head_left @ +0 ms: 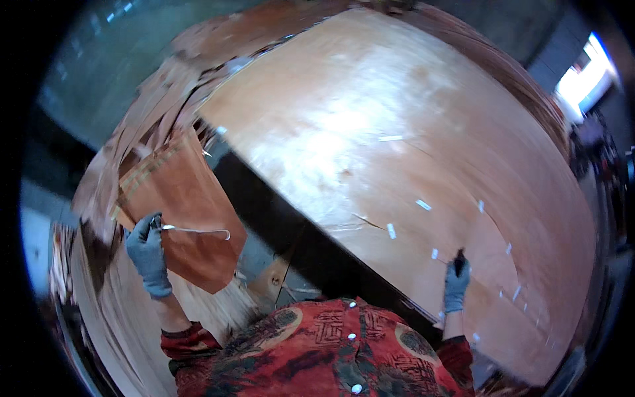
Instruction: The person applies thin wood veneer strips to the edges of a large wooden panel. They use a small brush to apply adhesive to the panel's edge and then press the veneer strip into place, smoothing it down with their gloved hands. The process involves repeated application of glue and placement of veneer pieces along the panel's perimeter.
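My left hand [149,256], in a grey glove, is closed on a thin white strip [197,231] that sticks out to the right and hooks at its end. Behind the strip is a reddish-brown veneer piece [198,218] with a jagged end; whether the hand also grips it, I cannot tell. On the right, my gloved right hand [456,286] is closed over the near part of a large pale wood veneer sheet [284,119]. Something dark shows at its fingertips, too small to name. Short white tape pieces [423,205] are scattered over the sheet, several of them near this hand.
Loose veneer sheets [106,317] with ragged edges lie at the left, and more stick out beyond the large sheet's far left edge. A dark gap [264,198] runs along the near left edge of the stack. A bright opening [585,76] is at the far right.
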A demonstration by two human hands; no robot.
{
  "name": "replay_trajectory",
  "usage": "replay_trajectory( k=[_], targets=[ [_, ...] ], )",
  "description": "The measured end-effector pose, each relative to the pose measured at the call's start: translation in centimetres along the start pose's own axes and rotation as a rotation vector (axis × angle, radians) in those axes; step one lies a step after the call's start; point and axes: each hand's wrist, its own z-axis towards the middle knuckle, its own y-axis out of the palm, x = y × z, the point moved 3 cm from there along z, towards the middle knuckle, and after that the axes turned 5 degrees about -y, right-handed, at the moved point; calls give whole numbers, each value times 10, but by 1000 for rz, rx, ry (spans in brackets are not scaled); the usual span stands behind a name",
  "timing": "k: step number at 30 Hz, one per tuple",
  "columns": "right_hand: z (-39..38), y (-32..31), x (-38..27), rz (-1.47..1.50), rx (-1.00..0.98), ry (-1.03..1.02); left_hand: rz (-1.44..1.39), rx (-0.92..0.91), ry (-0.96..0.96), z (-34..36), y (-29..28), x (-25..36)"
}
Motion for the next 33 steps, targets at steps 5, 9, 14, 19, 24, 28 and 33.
replay_trajectory(
  k=[5,9,14,19,24,28,33],
  targets=[
    [49,183,-112,203,-374,-97,130,73,-242,-12,-62,-63],
    [82,305,-202,35,-548,-284,127,163,-384,-29,-94,-125],
    [110,426,-247,-390,-497,-441,128,208,-574,-3,-96,-203],
    [109,440,-252,-678,-410,-298,100,87,-542,76,-80,-270],
    [118,438,-247,-758,-350,-188,165,-27,-358,191,-43,-314],
    [123,452,-250,-678,-358,112,33,-74,-314,288,-8,-337],
    [134,571,-332,-317,-285,-15,153,-253,-244,403,24,-381]
  ],
)
